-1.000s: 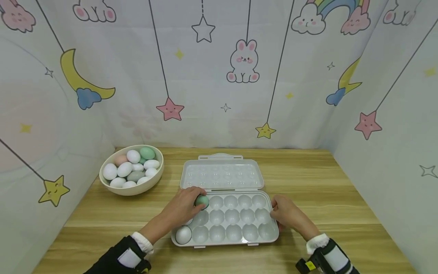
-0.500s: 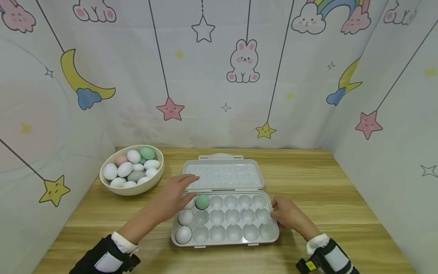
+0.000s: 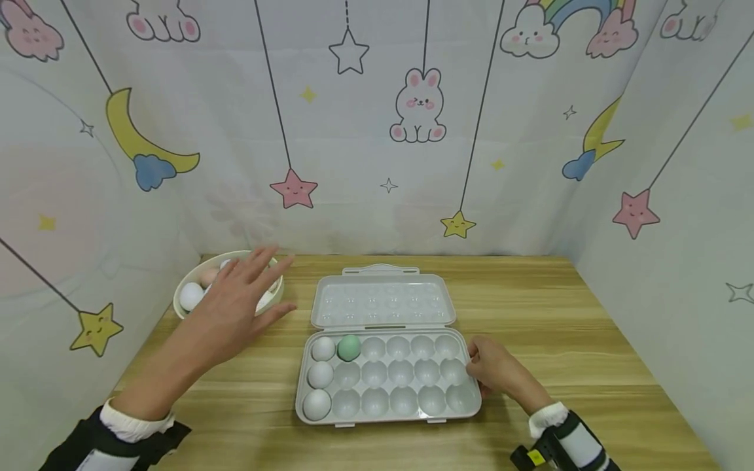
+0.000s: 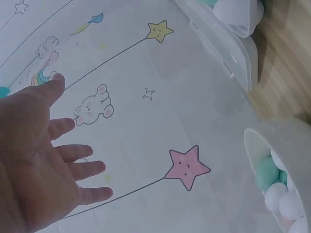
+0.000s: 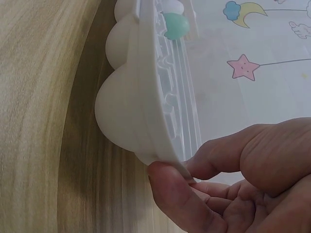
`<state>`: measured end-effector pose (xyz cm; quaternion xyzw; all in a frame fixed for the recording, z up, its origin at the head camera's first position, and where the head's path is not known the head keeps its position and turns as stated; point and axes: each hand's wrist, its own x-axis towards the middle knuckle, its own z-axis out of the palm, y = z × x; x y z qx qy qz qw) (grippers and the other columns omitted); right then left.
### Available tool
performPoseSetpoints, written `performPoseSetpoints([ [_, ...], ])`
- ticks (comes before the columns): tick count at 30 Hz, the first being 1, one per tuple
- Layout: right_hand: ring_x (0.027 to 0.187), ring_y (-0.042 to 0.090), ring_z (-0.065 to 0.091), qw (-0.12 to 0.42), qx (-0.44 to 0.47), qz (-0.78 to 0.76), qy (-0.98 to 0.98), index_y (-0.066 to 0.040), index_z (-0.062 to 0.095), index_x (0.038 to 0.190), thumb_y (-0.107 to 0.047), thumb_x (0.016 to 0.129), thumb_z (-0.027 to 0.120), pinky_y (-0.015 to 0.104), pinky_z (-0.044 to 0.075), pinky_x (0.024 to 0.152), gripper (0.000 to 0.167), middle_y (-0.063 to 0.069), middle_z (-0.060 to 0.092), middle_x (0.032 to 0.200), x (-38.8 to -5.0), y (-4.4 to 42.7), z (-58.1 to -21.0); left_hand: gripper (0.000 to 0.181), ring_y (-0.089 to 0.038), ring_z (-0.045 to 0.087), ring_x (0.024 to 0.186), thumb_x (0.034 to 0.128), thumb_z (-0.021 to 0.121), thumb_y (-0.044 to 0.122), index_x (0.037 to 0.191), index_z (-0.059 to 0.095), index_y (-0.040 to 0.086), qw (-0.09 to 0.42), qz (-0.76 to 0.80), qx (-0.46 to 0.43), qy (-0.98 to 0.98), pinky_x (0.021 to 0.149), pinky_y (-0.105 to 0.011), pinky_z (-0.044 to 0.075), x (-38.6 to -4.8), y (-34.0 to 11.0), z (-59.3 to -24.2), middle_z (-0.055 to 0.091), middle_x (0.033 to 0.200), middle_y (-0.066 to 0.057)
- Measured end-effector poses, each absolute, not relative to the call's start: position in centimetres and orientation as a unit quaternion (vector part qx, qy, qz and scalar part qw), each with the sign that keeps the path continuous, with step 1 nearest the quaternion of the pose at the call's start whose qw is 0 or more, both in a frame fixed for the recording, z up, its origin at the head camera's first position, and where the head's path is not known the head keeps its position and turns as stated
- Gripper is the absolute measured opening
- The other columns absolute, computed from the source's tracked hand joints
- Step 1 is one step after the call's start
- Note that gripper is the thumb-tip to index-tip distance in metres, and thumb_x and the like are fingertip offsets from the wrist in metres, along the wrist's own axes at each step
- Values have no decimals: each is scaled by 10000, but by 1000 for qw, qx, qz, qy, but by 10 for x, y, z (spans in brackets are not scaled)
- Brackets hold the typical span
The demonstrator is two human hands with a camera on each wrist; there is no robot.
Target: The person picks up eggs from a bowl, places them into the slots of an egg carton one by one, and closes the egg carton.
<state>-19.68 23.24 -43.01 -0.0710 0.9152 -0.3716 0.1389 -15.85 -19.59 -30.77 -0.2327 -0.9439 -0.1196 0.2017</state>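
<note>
My left hand [image 3: 235, 304] is over the near side of a cream bowl [image 3: 179, 304] of eggs, its fingers spread and holding nothing. In the left wrist view the fingers are extended, apart from the bowl [image 4: 262, 138] and its green egg [image 4: 267, 174]. My right hand [image 3: 496, 366] pinches the right rim of a white egg box [image 3: 389, 418] between thumb and fingers, as the right wrist view shows at the rim [image 5: 160, 121]. Three white eggs, one of them this egg [image 3: 317, 404], fill the box's left column. A green egg [image 3: 349, 348] sits beside the farthest one.
The box's lid [image 3: 383, 301] lies folded back behind it on the wooden table [image 3: 518, 294]. A patterned white cloth [image 3: 365, 157] stands behind and at both sides. My left hand hides many of the bowl's eggs, but one white egg [image 3: 191, 296] shows.
My left hand has let go of the green egg in its cup and moved left and away from me to the bowl. The right hand has stayed on the box's rim.
</note>
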Motion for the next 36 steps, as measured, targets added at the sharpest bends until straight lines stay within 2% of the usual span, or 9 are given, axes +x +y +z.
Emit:
performPoseSetpoints([
  [8, 474, 219, 585, 140, -70, -374, 914, 29, 554, 909, 122, 832, 580, 354, 543, 425, 124, 107, 548, 692, -197, 233, -430, 815, -474, 126, 1538, 1000, 672, 435, 1642, 272, 130, 167, -118, -188, -961, 1187, -701, 129, -161, -222, -295, 150, 1690, -237],
  [12, 469, 213, 579, 140, -72, -373, 914, 28, 553, 908, 121, 832, 579, 353, 540, 426, 123, 106, 548, 689, -197, 234, -429, 836, -509, 64, 1534, 1021, 630, 457, 1659, 202, 129, 151, -119, -175, -966, 1182, -717, 86, -169, -237, -293, 89, 1694, -254],
  [18, 460, 210, 577, 137, -78, -376, 913, 25, 550, 899, 121, 824, 576, 354, 538, 422, 125, 103, 546, 677, -197, 234, -429, 818, -551, -8, 1517, 1050, 528, 533, 1664, 165, 133, 83, -112, -129, -982, 1138, -779, 25, -186, -260, -297, 26, 1691, -272],
  [29, 473, 219, 581, 135, -72, -378, 913, 25, 550, 895, 121, 816, 570, 356, 540, 425, 126, 105, 545, 692, -196, 233, -428, 906, -630, 36, 1467, 1031, 533, 570, 1646, 126, 42, 8, -119, -63, -991, 1119, -787, 114, -223, -296, -325, 20, 1641, -374],
  [36, 500, 227, 589, 138, -68, -380, 912, 28, 555, 906, 122, 818, 572, 356, 544, 431, 130, 109, 549, 718, -195, 232, -428, 883, -632, 135, 1429, 1021, 607, 455, 1619, 160, -17, -3, -91, -44, -995, 1066, -830, 163, -241, -314, -358, 119, 1593, -425],
])
